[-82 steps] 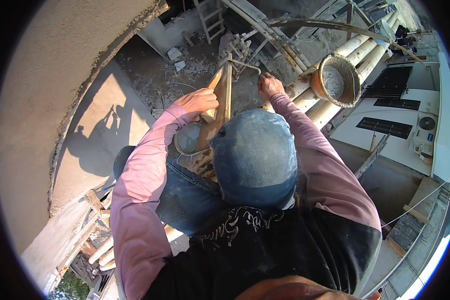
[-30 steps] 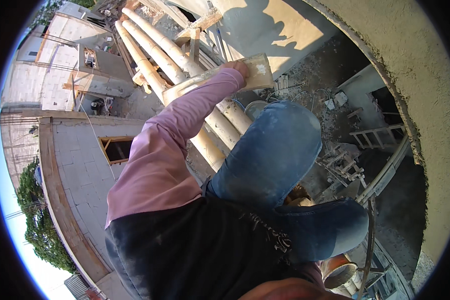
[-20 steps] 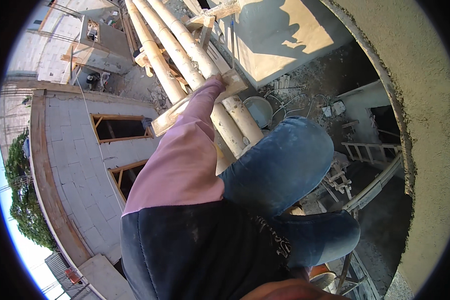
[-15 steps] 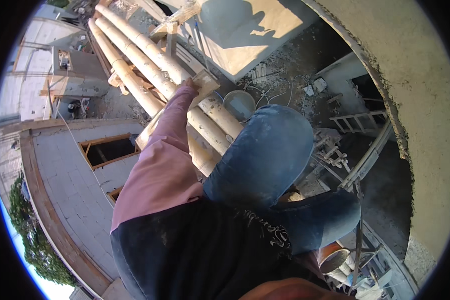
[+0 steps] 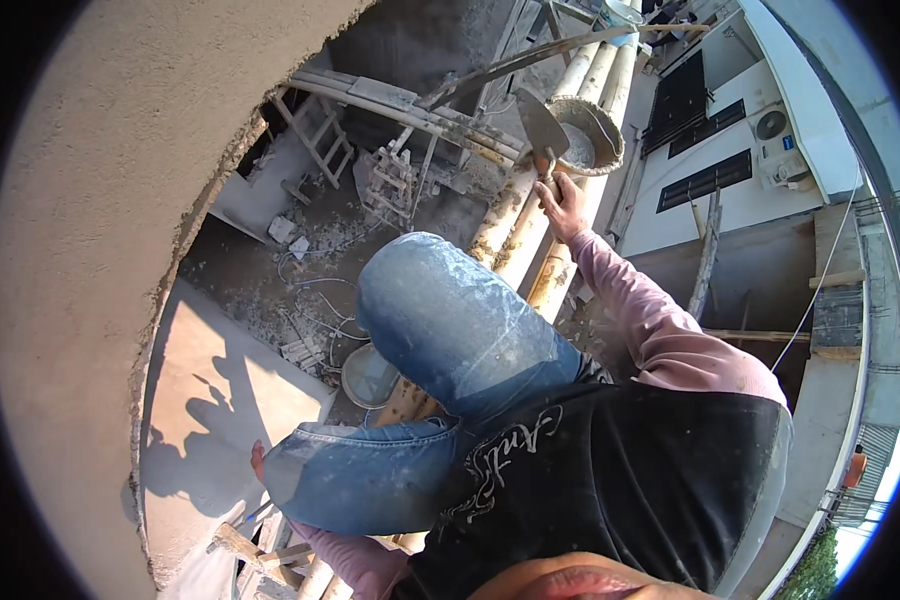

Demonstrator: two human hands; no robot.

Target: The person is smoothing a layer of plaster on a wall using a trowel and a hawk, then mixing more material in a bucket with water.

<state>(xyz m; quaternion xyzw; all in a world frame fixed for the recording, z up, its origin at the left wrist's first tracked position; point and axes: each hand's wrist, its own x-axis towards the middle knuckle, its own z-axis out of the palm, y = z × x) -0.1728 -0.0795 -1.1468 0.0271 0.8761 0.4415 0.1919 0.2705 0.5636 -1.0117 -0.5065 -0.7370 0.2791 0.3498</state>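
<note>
My right hand (image 5: 567, 208) is closed round the handle of a pointed trowel (image 5: 542, 128), its blade up and tilted beside a mortar-crusted bucket (image 5: 612, 150). Grey material lies inside that bucket, which stands on bamboo poles (image 5: 520, 252). Low on the left, my left hand (image 5: 258, 462) shows only a little past my bent knee. Most of its fingers are hidden, so what it holds or touches cannot be made out.
A round pail (image 5: 368, 378) sits below the poles among hoses and rubble. Wooden ladder (image 5: 320, 140) leans beyond. A rough-edged plastered wall (image 5: 80, 200) curves along the left; a white building (image 5: 735, 140) with an air-conditioner unit (image 5: 778, 145) stands right. Another bucket (image 5: 620, 15) is farther along the poles.
The view has swung right. My left hand, earlier stretched out to a wooden board on the poles, is now mostly behind my knee. My right hand with the trowel has come into view.
</note>
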